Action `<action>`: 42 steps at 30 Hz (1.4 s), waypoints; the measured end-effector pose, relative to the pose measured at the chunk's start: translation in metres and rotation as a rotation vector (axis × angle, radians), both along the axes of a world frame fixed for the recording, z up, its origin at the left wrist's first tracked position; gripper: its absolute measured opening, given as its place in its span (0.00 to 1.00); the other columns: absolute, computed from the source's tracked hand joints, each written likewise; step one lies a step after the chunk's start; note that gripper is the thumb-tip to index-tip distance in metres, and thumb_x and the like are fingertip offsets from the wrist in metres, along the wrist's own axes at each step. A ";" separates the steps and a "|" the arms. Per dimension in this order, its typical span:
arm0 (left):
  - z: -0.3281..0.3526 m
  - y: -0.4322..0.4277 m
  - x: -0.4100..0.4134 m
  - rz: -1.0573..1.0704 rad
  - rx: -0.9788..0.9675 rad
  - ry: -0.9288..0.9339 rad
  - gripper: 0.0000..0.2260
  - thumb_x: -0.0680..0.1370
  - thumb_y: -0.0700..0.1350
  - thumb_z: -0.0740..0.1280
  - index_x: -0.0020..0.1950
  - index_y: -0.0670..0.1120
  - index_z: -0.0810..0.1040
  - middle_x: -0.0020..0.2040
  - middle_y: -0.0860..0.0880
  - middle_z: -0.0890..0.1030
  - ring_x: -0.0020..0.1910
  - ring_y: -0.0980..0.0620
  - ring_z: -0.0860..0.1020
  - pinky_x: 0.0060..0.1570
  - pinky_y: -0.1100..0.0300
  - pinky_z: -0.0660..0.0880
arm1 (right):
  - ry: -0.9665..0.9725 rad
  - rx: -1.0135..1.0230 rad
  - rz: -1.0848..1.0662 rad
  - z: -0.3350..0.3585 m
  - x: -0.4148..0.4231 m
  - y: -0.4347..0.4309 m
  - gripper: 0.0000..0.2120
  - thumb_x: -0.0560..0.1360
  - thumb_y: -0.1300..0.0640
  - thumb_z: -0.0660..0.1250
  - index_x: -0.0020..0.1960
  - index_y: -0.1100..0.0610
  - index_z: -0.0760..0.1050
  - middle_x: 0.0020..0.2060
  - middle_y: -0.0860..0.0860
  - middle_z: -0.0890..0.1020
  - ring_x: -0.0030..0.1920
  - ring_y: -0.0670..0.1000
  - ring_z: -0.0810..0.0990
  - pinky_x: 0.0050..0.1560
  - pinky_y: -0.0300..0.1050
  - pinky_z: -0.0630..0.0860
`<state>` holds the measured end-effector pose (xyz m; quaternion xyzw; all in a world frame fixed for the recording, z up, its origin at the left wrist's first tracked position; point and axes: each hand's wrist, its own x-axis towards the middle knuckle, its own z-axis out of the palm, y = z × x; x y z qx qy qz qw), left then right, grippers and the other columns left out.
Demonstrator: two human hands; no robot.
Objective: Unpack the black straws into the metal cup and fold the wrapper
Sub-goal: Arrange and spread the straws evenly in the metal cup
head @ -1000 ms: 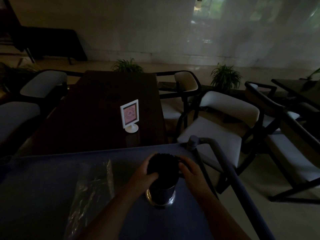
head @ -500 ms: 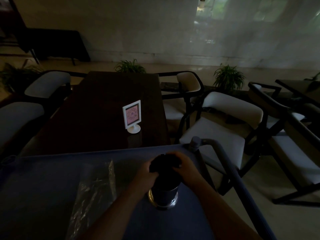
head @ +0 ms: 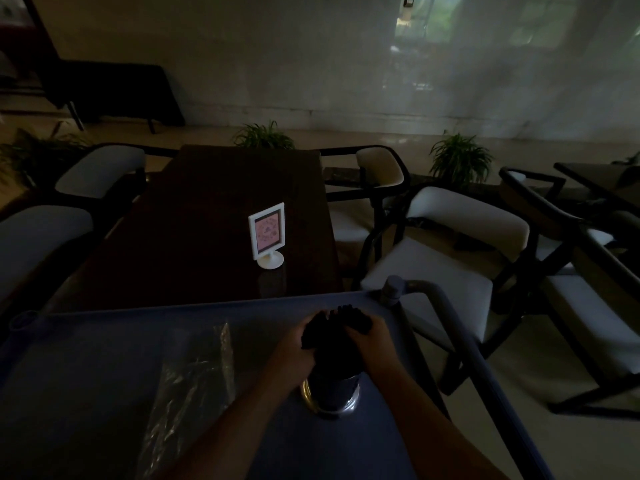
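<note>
A metal cup (head: 330,396) stands on the blue cart top (head: 104,358), right of centre. A bundle of black straws (head: 334,336) sticks up out of it. My left hand (head: 294,348) wraps the left side of the bundle. My right hand (head: 369,337) presses against its right side and top. The straw tips fan apart between my fingers. The clear plastic wrapper (head: 194,386) lies flat and crinkled on the cart top, to the left of the cup, with no hand on it.
The cart's grey handle (head: 446,327) runs along the right edge. Beyond the cart stands a dark wooden table (head: 207,216) with a white framed sign (head: 267,233). White cushioned chairs sit on both sides. The room is dim.
Both hands have closed in around the top of the straw bundle, squeezing it narrower. The camera has drifted slightly. The wrapper has not moved.
</note>
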<state>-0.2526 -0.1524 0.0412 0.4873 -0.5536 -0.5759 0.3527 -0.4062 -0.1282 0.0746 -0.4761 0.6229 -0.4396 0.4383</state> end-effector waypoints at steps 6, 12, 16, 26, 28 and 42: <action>0.004 0.004 -0.004 0.027 0.018 0.011 0.19 0.74 0.36 0.70 0.58 0.56 0.76 0.55 0.53 0.82 0.55 0.58 0.81 0.53 0.63 0.77 | -0.129 -0.164 -0.157 0.025 0.003 -0.001 0.06 0.77 0.63 0.67 0.43 0.61 0.81 0.42 0.60 0.86 0.46 0.58 0.85 0.51 0.54 0.80; 0.015 0.006 0.001 0.007 0.031 0.053 0.20 0.73 0.42 0.71 0.55 0.66 0.75 0.52 0.65 0.79 0.47 0.75 0.78 0.39 0.77 0.74 | -0.191 -0.311 -0.230 0.072 -0.008 -0.001 0.16 0.79 0.60 0.63 0.34 0.53 0.80 0.33 0.55 0.84 0.38 0.54 0.83 0.45 0.52 0.79; 0.028 0.007 0.000 0.015 -0.008 0.032 0.20 0.75 0.42 0.69 0.54 0.69 0.75 0.55 0.62 0.79 0.51 0.67 0.79 0.42 0.70 0.76 | -0.424 -0.430 -0.288 0.114 -0.021 0.004 0.09 0.79 0.59 0.63 0.40 0.56 0.77 0.30 0.50 0.80 0.34 0.50 0.81 0.41 0.49 0.80; 0.112 0.047 0.010 0.231 -0.284 0.143 0.14 0.78 0.45 0.66 0.63 0.54 0.74 0.56 0.58 0.80 0.53 0.67 0.78 0.44 0.72 0.76 | -1.187 -0.477 -0.319 0.171 -0.016 0.034 0.11 0.80 0.55 0.60 0.39 0.55 0.71 0.30 0.47 0.73 0.32 0.46 0.73 0.47 0.44 0.73; 0.125 0.060 0.007 0.074 -0.229 0.148 0.16 0.77 0.41 0.68 0.63 0.51 0.74 0.58 0.52 0.81 0.51 0.67 0.80 0.43 0.73 0.76 | -1.341 -0.411 -0.307 0.166 -0.003 0.041 0.09 0.78 0.54 0.63 0.39 0.55 0.71 0.31 0.47 0.72 0.33 0.46 0.73 0.48 0.44 0.73; 0.150 0.067 0.013 0.118 0.214 1.182 0.10 0.73 0.51 0.70 0.41 0.45 0.83 0.46 0.43 0.85 0.52 0.43 0.84 0.54 0.44 0.79 | -1.336 -0.061 -0.248 0.112 0.074 0.073 0.09 0.70 0.54 0.70 0.41 0.57 0.86 0.43 0.56 0.87 0.45 0.53 0.87 0.42 0.48 0.82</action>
